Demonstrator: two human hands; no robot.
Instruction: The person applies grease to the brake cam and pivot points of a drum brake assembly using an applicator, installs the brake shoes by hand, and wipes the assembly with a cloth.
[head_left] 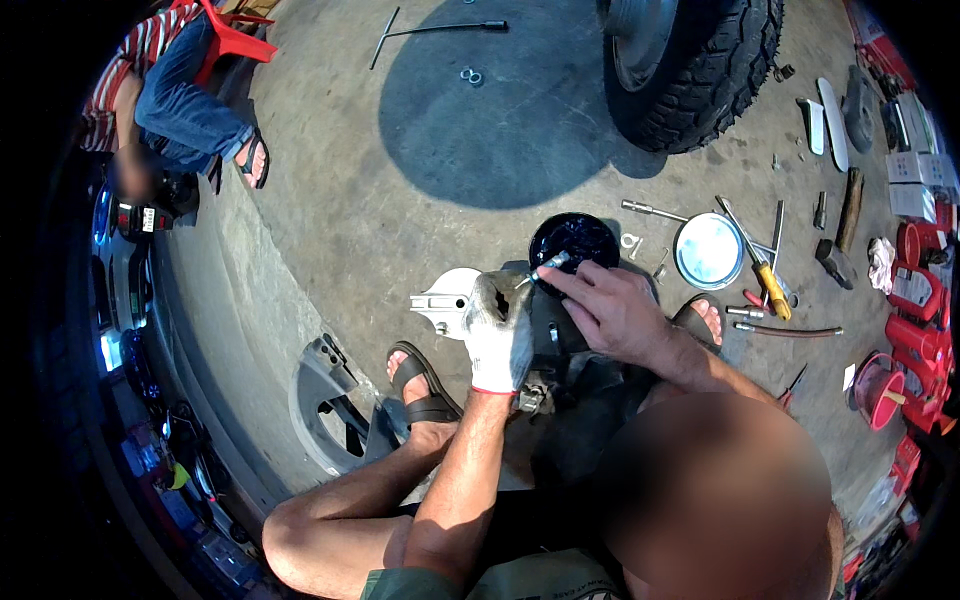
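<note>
A white work glove covers my left hand (pixel 500 335), whose fingers close on a short metal bolt (pixel 556 261) over the near rim of a round black tub (pixel 574 222). Dark, glossy grease (pixel 572 240) fills the tub. My bare right hand (pixel 615 310) comes in from the right with its fingers stretched out. Its index fingertip touches the bolt; the thumb is mostly hidden. Beside my glove, a silver metal plate-like part (pixel 455 290) lies on the floor, partly covered by the hand.
A knobbly tyre (pixel 690 80) stands at the far right. The tub's round lid (pixel 709 250), a yellow-handled screwdriver (pixel 770 290), a hammer (pixel 835 262) and a hose (pixel 790 329) lie to the right. A T-handle wrench (pixel 440 29) lies far ahead. Another person (pixel 185 100) sits at the far left.
</note>
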